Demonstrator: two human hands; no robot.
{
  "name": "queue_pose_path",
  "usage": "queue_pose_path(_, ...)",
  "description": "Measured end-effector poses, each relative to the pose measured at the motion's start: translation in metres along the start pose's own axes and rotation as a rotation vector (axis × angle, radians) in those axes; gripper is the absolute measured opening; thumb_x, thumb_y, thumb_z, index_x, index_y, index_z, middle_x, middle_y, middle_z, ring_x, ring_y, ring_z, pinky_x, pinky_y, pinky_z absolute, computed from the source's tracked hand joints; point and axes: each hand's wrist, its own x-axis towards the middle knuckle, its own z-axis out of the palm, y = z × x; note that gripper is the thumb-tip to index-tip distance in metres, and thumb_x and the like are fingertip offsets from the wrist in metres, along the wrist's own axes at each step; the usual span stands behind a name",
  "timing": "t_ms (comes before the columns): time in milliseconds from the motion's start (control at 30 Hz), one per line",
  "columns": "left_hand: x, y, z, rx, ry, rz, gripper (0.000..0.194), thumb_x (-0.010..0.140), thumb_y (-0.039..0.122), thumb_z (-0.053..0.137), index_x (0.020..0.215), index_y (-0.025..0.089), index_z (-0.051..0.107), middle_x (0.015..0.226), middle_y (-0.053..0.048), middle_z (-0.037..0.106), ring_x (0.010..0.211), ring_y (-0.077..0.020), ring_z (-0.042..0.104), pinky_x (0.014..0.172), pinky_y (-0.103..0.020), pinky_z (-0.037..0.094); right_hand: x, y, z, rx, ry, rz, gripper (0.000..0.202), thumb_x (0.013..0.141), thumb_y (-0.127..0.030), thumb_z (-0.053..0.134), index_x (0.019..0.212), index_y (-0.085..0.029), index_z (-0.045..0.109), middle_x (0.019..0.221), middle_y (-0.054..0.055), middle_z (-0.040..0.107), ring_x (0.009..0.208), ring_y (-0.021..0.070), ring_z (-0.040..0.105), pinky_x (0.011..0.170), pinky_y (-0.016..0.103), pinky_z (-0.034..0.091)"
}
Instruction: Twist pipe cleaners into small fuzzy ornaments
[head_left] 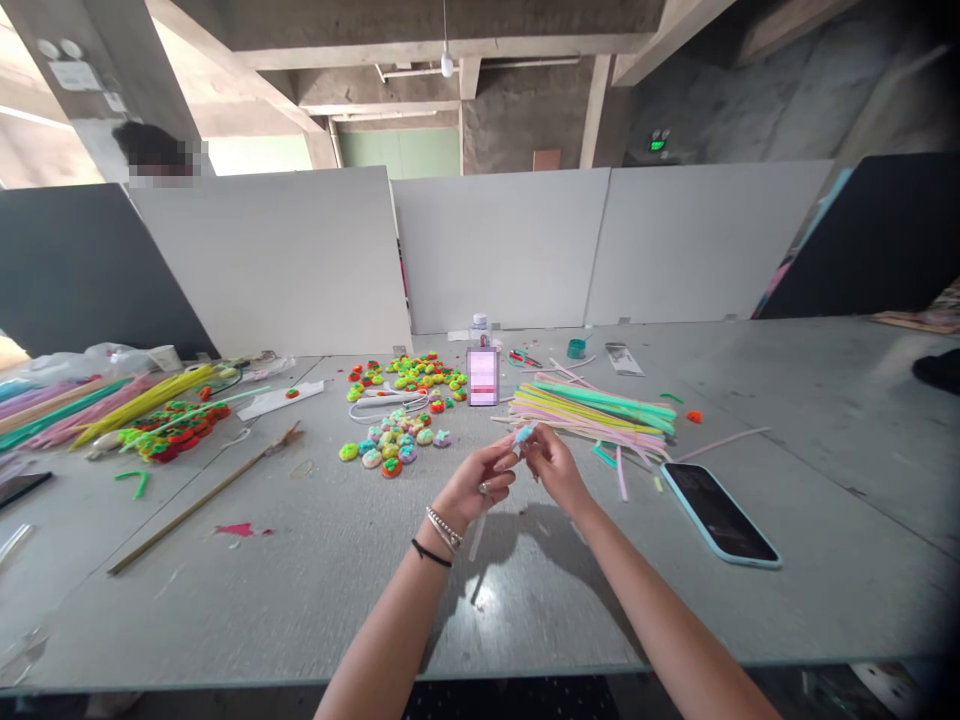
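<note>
A small light-blue fuzzy piece [523, 434], which looks like coiled pipe cleaner, is pinched between my two hands above the middle of the table. My left hand [484, 480] has its thumb and forefinger on the piece, with the other fingers curled. A pale thin strip [477, 537] hangs below that hand; what it joins is hidden. Closing on the piece from the other side, the fingertips of my right hand [555, 466] touch it. Just beyond my right hand lies a bundle of pastel pipe cleaners [600, 412].
Small coloured fuzzy pieces [397, 440] lie to the left, with a white corded tool [386, 398] behind them. A bottle [480, 330] stands behind a lit screen [483, 378]. A phone [721, 515] lies at right, a wooden stick [202, 500] at left. White partitions [502, 250] close the back.
</note>
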Motion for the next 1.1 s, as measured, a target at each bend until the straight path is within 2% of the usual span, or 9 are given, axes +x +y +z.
queue_pose_path(133,-0.002,0.005,-0.004,-0.104,-0.058,-0.108,0.003,0.088,0.019,0.048,0.088,0.017,0.05,0.056,0.009,0.025,0.033,-0.0017,0.017,0.03,-0.014,0.011,-0.001,-0.005,-0.001,-0.037,0.002,0.02,0.04,0.084,-0.046,0.054,0.114,-0.021,0.058,0.067,-0.002,0.051,0.045,0.0069,0.036,0.04,0.02,0.029)
queue_pose_path(333,-0.001,0.006,-0.007,-0.169,-0.06,-0.164,0.02,0.092,0.02,0.04,0.072,0.015,0.041,0.055,0.009,0.024,0.032,-0.0007,0.016,0.03,-0.012,0.014,-0.001,-0.004,-0.004,-0.01,-0.027,0.03,0.045,0.083,-0.044,0.057,0.121,-0.021,0.056,0.062,-0.004,0.047,0.045,0.0076,0.034,0.04,0.021,0.029)
queue_pose_path(467,-0.002,0.005,-0.004,-0.15,-0.037,-0.156,0.021,0.091,0.019,0.041,0.071,0.015,0.04,0.055,0.009,0.024,0.033,-0.0001,0.015,0.031,-0.012,0.013,0.001,-0.003,-0.007,0.007,-0.017,0.048,0.037,0.082,-0.044,0.058,0.111,-0.02,0.062,0.059,-0.004,0.047,0.044,0.0075,0.034,0.041,0.021,0.029)
queue_pose_path(567,-0.002,0.004,0.001,-0.052,0.012,-0.119,0.017,0.087,0.021,0.047,0.072,0.015,0.041,0.055,0.009,0.026,0.033,-0.0003,0.016,0.032,-0.014,0.011,0.003,-0.001,-0.009,0.014,0.009,0.055,0.03,0.081,-0.044,0.058,0.098,-0.019,0.065,0.061,-0.003,0.051,0.044,0.0068,0.034,0.04,0.021,0.027)
queue_pose_path(733,0.005,-0.008,0.003,0.372,0.26,0.114,0.02,0.084,0.035,0.051,0.082,0.015,0.05,0.059,0.006,0.043,0.039,-0.0016,0.035,0.038,-0.015,0.021,0.006,0.003,-0.009,-0.003,0.036,0.1,0.026,0.078,-0.043,0.06,0.085,-0.018,0.065,0.064,-0.002,0.053,0.042,0.0066,0.038,0.04,0.021,0.029)
queue_pose_path(833,0.011,-0.018,0.001,0.784,0.488,0.27,0.026,0.087,0.035,0.042,0.104,0.017,0.052,0.069,0.002,0.056,0.042,-0.0051,0.043,0.042,-0.018,0.03,0.007,0.004,-0.008,0.003,0.024,0.135,0.026,0.078,-0.044,0.06,0.081,-0.018,0.064,0.064,-0.002,0.054,0.042,0.0068,0.039,0.04,0.021,0.031)
queue_pose_path(933,0.01,-0.025,0.003,1.267,0.667,0.54,0.033,0.087,0.03,0.043,0.119,0.023,0.049,0.093,-0.003,0.063,0.056,-0.0087,0.054,0.057,-0.022,0.042,0.007,0.005,-0.007,0.022,0.039,0.16,0.026,0.076,-0.044,0.061,0.078,-0.018,0.062,0.063,-0.003,0.054,0.042,0.0068,0.04,0.041,0.021,0.032)
queue_pose_path(1000,0.008,-0.028,0.005,1.51,0.683,0.68,0.036,0.088,0.025,0.044,0.123,0.026,0.048,0.111,-0.004,0.061,0.069,-0.0105,0.058,0.067,-0.024,0.044,0.007,0.007,-0.007,0.048,0.068,0.168,0.027,0.076,-0.044,0.062,0.081,-0.018,0.063,0.065,-0.002,0.055,0.042,0.0066,0.04,0.041,0.021,0.031)
queue_pose_path(1100,0.005,-0.03,0.005,1.685,0.647,0.735,0.037,0.089,0.021,0.044,0.125,0.028,0.049,0.12,-0.004,0.058,0.079,-0.012,0.059,0.073,-0.024,0.044,0.006,0.008,-0.007,0.084,0.082,0.162,0.028,0.076,-0.044,0.062,0.086,-0.018,0.063,0.066,-0.002,0.055,0.043,0.0062,0.039,0.041,0.021,0.03)
